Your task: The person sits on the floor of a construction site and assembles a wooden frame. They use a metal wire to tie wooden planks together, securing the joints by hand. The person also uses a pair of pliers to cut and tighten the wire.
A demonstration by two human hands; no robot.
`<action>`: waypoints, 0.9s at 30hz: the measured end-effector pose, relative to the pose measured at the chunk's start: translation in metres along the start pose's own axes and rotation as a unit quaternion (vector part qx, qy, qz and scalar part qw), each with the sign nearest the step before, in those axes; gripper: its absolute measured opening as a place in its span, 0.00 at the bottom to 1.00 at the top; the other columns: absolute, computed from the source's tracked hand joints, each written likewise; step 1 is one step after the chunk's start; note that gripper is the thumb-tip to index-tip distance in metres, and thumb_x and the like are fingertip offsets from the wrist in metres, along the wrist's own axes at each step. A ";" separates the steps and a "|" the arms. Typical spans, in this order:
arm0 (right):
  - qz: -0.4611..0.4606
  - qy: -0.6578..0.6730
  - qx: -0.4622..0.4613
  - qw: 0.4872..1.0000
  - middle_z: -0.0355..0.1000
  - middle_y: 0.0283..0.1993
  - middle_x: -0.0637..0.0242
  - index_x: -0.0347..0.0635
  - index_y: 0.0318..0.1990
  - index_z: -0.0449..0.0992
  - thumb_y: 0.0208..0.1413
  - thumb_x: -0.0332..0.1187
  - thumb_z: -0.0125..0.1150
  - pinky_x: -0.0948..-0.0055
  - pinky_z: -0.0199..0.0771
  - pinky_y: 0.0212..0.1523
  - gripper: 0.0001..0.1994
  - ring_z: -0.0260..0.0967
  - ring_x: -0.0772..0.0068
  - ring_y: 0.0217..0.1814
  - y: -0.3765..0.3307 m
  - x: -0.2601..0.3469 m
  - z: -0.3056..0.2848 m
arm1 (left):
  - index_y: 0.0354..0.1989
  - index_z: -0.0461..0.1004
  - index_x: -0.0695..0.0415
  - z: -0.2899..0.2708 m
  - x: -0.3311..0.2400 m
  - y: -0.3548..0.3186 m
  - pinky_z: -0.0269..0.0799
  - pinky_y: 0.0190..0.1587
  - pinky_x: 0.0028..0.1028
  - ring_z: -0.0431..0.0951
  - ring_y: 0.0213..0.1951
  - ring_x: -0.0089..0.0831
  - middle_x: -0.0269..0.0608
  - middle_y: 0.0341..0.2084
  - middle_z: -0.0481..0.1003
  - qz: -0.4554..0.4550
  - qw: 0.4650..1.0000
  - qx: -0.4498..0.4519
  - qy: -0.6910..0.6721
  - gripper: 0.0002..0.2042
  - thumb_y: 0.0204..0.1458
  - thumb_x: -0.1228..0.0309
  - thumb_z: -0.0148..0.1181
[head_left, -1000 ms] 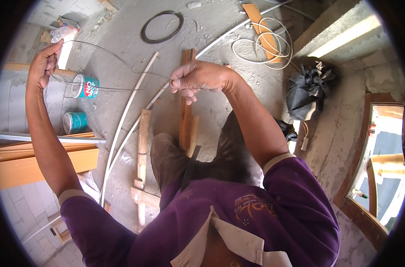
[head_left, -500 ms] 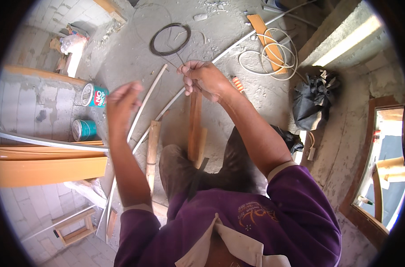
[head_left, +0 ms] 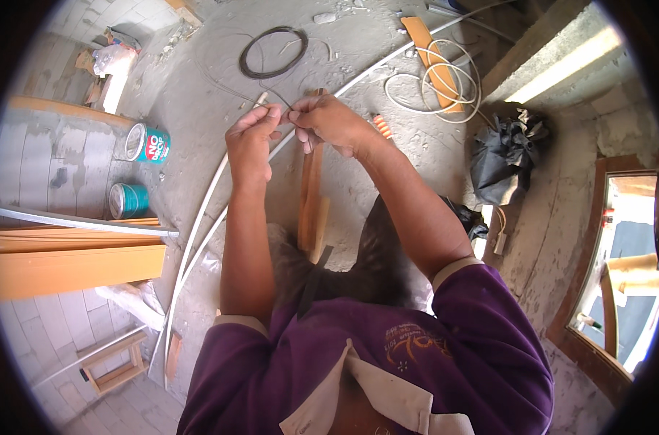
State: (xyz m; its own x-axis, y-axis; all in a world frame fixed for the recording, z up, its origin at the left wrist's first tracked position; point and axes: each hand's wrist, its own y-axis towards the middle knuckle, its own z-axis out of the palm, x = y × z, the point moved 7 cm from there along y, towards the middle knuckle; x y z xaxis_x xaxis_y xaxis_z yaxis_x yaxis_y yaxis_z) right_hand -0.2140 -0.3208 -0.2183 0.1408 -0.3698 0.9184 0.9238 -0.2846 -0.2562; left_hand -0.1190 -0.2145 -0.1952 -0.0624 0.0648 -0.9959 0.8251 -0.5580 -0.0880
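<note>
My left hand (head_left: pixel 251 141) and my right hand (head_left: pixel 331 125) meet in front of me, fingertips almost touching. Both hands are closed in a pinch. The right fingers grip a thin dark wire (head_left: pixel 279 95), which runs up toward a loose coil of the same wire (head_left: pixel 245 67) on the floor. The left thumb and forefinger seem to pinch the wire too, though it is too fine to follow between the fingers. Below the hands, a reddish-brown wooden strip (head_left: pixel 310 177) stands between my knees.
White pipes (head_left: pixel 209 196) cross the floor beside my left arm. To the right lie a loop of white cable (head_left: pixel 388 93), an orange board (head_left: pixel 420 36), an orange-striped handle (head_left: pixel 382 126) and a black plastic bag (head_left: pixel 499 163). Two teal cans (head_left: pixel 157 145) and orange planks (head_left: pixel 76 272) are at left.
My left hand has come in from the left and up to the right fingertips, closing on the wire. The right hand has stayed nearly in place, holding the wire.
</note>
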 end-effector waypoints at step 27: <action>-0.064 0.035 -0.099 0.992 0.68 0.23 0.67 0.35 0.41 0.73 0.63 0.31 0.50 0.75 0.63 0.29 0.09 0.65 0.73 0.25 0.001 0.009 -0.009 | 0.41 0.74 0.64 -0.019 -0.004 -0.006 0.62 0.19 0.22 0.70 0.20 0.23 0.33 0.21 0.69 -0.020 0.991 -0.039 -0.129 0.08 0.61 0.72 0.53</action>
State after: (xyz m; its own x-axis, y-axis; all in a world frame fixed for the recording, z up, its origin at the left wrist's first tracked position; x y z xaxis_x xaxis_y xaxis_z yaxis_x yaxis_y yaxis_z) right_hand -0.2153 -0.3326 -0.2131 -0.0051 -0.3783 0.9257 0.8439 -0.4983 -0.1989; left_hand -0.1134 -0.1957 -0.1907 -0.2278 -0.1333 -0.9646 0.8594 -0.4932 -0.1348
